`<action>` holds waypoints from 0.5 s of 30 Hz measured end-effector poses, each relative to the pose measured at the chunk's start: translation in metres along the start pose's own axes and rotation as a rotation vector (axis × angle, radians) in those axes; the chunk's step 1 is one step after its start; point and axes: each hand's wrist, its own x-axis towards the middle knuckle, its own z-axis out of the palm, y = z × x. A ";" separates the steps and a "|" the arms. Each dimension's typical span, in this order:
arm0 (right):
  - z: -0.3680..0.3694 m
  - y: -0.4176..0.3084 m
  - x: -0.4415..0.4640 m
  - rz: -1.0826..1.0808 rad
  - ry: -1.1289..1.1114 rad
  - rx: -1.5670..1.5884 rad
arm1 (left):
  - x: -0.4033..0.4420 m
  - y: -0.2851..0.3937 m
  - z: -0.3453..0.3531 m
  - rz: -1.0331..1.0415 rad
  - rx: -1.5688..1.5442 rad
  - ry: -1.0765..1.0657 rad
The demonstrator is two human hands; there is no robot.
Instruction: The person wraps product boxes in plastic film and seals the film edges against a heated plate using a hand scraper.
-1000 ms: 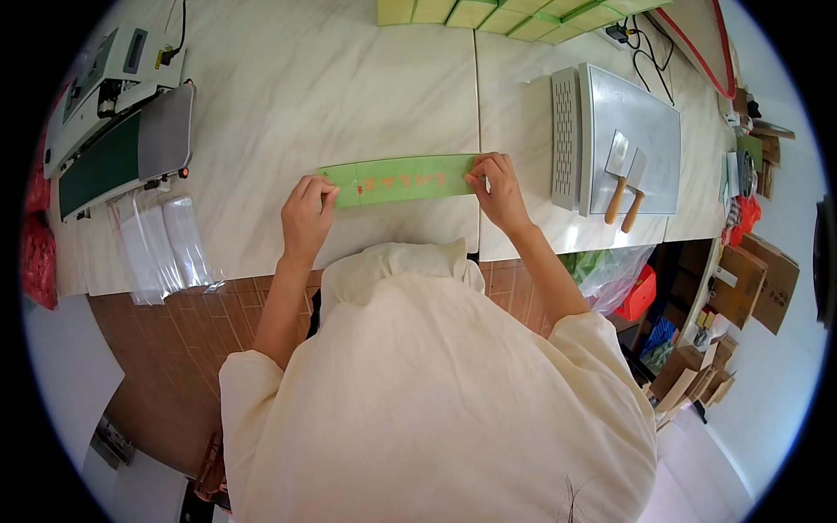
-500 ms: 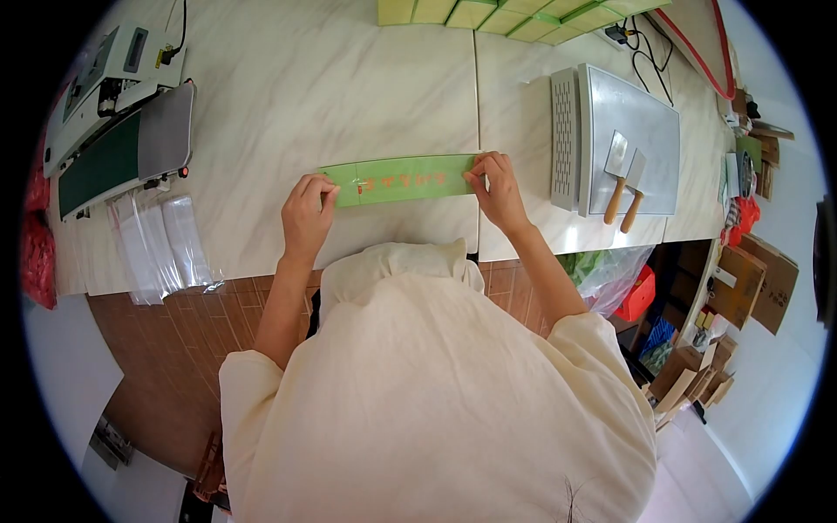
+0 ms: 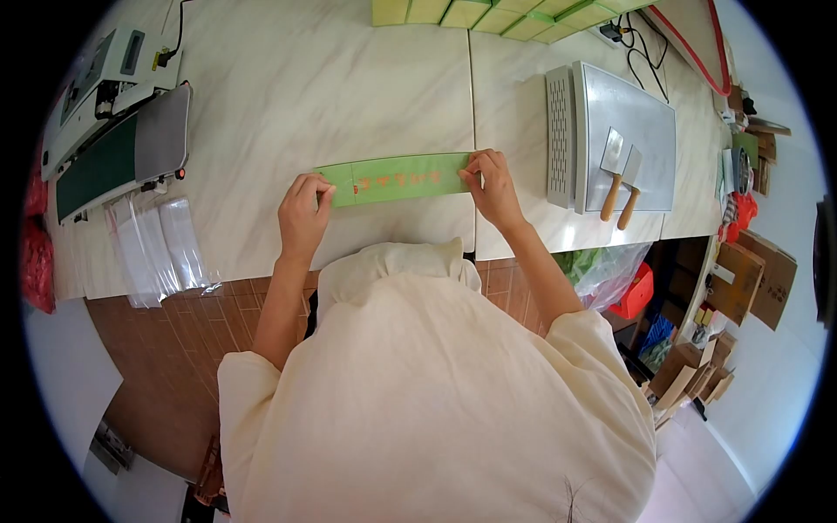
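Green strip: located at mid-worktop, in front of the person, long side running left to right. Orange-red marks on its face, too small to read; one line crosses it near the left end.

Hands: left hand pinches the left end between thumb and fingers; right hand pinches the right end likewise. Whether the strip touches the worktop or is raised slightly cannot be told.

Progress: strip is drawn out straight, both ends gripped, so placing of the hands is judged complete. Neither end is released yet. The strip shows no folding into a box shape; how much handling remains cannot be judged.

Counts:
- Strip in hand: 1.
- Hands: 2, both occupied.
- Scrapers: 2, wooden handles, lying on the metal box.
- Metal box: 1, right side.
- Machine with green belt: 1, left side.
- Clear bags: at least two piles; singles not countable.
- Green boxes: several at the far edge, cut off by the frame; total unknown.
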 end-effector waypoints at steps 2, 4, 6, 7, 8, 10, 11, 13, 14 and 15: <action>0.003 0.002 -0.001 0.000 0.033 0.013 | 0.000 0.000 0.000 -0.004 -0.020 0.004; 0.008 0.012 -0.004 -0.002 0.065 0.027 | 0.000 0.000 0.003 0.005 -0.032 0.029; 0.013 0.028 -0.009 0.069 0.222 -0.123 | -0.001 -0.001 0.003 0.012 -0.041 0.057; 0.015 0.032 -0.011 0.066 0.222 -0.124 | -0.002 -0.002 0.004 0.014 -0.050 0.057; 0.017 0.036 -0.013 0.083 0.302 -0.317 | -0.001 -0.003 0.004 0.018 -0.058 0.055; 0.013 0.031 -0.011 0.101 0.388 -0.518 | -0.001 0.002 0.002 -0.011 -0.044 0.045; 0.012 0.027 -0.013 0.113 0.469 -0.462 | -0.001 0.004 0.003 -0.046 -0.030 0.034; 0.009 0.000 -0.013 0.107 0.581 -0.362 | -0.003 0.001 0.004 -0.023 -0.046 0.042; 0.011 -0.018 -0.010 0.082 0.621 -0.318 | -0.001 -0.001 0.005 0.006 -0.057 0.055; 0.018 -0.029 -0.011 -0.009 0.561 -0.216 | 0.000 -0.002 0.006 0.023 -0.069 0.042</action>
